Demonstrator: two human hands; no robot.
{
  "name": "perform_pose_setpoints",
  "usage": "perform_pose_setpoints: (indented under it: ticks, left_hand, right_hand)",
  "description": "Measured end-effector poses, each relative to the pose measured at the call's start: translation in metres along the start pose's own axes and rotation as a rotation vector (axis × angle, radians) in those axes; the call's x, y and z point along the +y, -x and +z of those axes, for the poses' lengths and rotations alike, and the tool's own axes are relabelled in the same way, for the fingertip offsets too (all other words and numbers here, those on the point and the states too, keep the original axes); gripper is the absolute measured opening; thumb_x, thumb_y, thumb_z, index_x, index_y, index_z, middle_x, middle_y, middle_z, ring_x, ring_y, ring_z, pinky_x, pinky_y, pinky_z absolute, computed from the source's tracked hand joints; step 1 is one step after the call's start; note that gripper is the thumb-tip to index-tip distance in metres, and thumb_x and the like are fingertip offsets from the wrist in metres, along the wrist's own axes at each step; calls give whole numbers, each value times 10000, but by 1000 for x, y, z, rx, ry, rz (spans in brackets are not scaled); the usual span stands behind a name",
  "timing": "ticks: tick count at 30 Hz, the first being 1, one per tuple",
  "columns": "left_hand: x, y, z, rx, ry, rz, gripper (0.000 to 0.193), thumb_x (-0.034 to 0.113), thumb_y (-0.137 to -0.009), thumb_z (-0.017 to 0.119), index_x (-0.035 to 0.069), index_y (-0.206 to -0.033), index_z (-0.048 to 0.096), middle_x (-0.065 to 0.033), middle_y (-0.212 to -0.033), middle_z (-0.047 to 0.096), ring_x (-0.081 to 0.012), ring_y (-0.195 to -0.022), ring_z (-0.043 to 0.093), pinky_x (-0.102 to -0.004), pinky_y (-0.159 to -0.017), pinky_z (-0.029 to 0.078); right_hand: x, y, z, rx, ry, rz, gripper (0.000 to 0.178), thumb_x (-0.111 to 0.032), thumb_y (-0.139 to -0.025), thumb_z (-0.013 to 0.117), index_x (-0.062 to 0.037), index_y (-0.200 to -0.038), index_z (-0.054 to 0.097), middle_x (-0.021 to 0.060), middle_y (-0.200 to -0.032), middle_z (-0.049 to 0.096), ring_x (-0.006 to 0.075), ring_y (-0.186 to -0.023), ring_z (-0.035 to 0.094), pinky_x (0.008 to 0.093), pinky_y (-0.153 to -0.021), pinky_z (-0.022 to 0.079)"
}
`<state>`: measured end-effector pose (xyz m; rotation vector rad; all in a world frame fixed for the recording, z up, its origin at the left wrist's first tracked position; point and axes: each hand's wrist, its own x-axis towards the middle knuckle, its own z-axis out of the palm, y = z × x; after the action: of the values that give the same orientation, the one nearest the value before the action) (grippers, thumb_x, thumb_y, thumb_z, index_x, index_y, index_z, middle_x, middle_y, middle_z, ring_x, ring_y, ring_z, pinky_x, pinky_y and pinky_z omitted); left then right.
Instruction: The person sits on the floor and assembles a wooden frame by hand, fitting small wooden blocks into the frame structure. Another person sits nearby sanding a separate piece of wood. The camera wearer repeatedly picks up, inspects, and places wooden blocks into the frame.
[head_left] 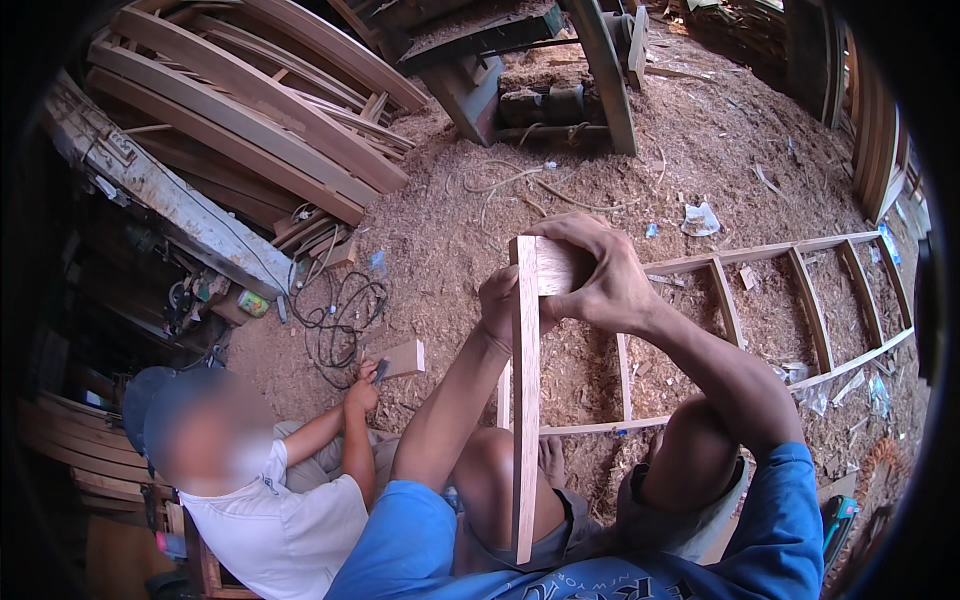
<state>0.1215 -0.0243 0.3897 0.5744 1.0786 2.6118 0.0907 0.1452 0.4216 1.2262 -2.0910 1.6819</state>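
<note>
Probably light, stiff and dry, the wooden strip (526,420) runs from centre toward 6 o'clock; corners may splinter, so the broad faces suit a grip. Left hand (497,303) clamped near its upper end, partly hidden; right hand (612,280) clasps a wooden block (562,266) against it. Floor (430,230): loose shavings. Ladder-like frame (811,308), 3 o'clock; timber stack (250,125), 10; co-worker (275,525), 8.

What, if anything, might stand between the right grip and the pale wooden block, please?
Nothing visible does: the right grip curls directly around the wooden block. The long wooden strip sits at the block's left end, not between the two.
</note>
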Motion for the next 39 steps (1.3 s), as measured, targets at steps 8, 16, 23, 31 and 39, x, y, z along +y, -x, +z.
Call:
perform_pose_setpoints:
  ticks: [8,16,23,31,39]
  left_hand:
    - [3,3,-4,37,-65,13,817,474,-801,704,19,-1416,415,-171,-1345,528,-306,-1272,529,-443,-1119,413]
    - [33,0,19,52,-402,281,792,309,-773,806,11,-1366,374,-188,-1253,582,-321,-1229,572,-461,-1084,449]
    - [39,11,31,207,-1171,721,816,246,-689,879,23,-1319,412,-156,-1125,616,-258,-1064,630,-401,-994,477]
    - [40,12,25,331,-910,591,724,232,-703,869,52,-1263,446,-139,-1096,611,-225,-1042,611,-377,-977,488]
    - [44,18,14,338,-717,575,657,172,-765,838,56,-1273,437,-145,-1161,610,-236,-1102,616,-387,-1017,471]
  right_hand:
    - [5,-1,-1,-26,-13,-15,704,-171,-581,817,-37,-1242,618,159,-1221,610,298,-1190,569,420,-1057,422]
    - [7,-2,-27,45,58,-66,1006,-183,-675,835,-89,-1522,302,182,-1500,400,336,-1425,354,479,-1201,255]
    - [21,0,-34,173,83,44,618,-98,-838,681,-65,-1418,471,141,-1406,523,275,-1339,480,448,-1119,383]
    - [18,4,-15,31,167,23,395,0,-852,652,-47,-1244,631,140,-1298,590,288,-1242,567,417,-1050,462]
    - [17,8,-1,-141,133,42,273,-4,-861,624,-21,-1127,682,154,-1203,639,325,-1139,629,412,-988,508]
